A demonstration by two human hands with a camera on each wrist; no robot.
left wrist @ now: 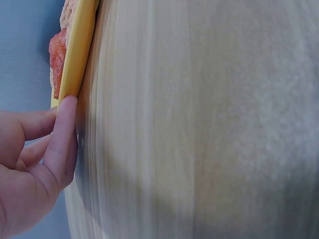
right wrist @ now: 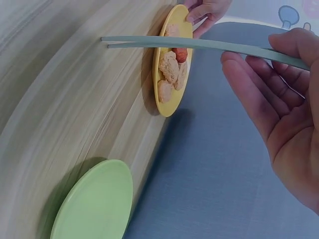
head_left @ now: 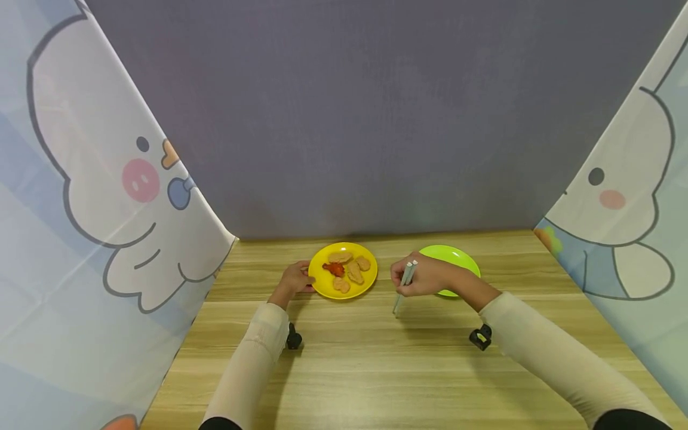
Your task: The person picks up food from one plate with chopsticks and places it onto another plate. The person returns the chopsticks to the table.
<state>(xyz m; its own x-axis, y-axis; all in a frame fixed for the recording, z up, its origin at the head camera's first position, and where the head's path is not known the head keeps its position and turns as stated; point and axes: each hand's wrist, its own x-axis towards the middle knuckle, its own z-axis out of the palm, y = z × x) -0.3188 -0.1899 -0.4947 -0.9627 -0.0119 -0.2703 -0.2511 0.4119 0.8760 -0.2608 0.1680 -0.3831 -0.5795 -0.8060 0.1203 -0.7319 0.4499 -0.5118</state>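
Note:
My left hand (head_left: 295, 279) grips the left rim of a yellow plate (head_left: 323, 283). In the left wrist view its thumb and fingers (left wrist: 62, 134) pinch the plate's edge. On the plate lie a red drumstick-like piece (head_left: 334, 269) and several tan fried-chicken-like pieces (head_left: 355, 273). Between thumb and fingers, my right hand (head_left: 427, 278) holds a pair of pale green chopsticks (head_left: 403, 286), tips pointing down. In the right wrist view the chopsticks (right wrist: 209, 45) lie almost parallel, tips close together with nothing between them. A green plate (head_left: 450, 255) stands behind my right hand, which partly hides it.
Both plates are on a light wooden table (head_left: 365, 370), near its far edge. A grey panel (head_left: 376, 119) rises behind it. Cartoon-printed cloths (head_left: 107, 209) flank the table on both sides.

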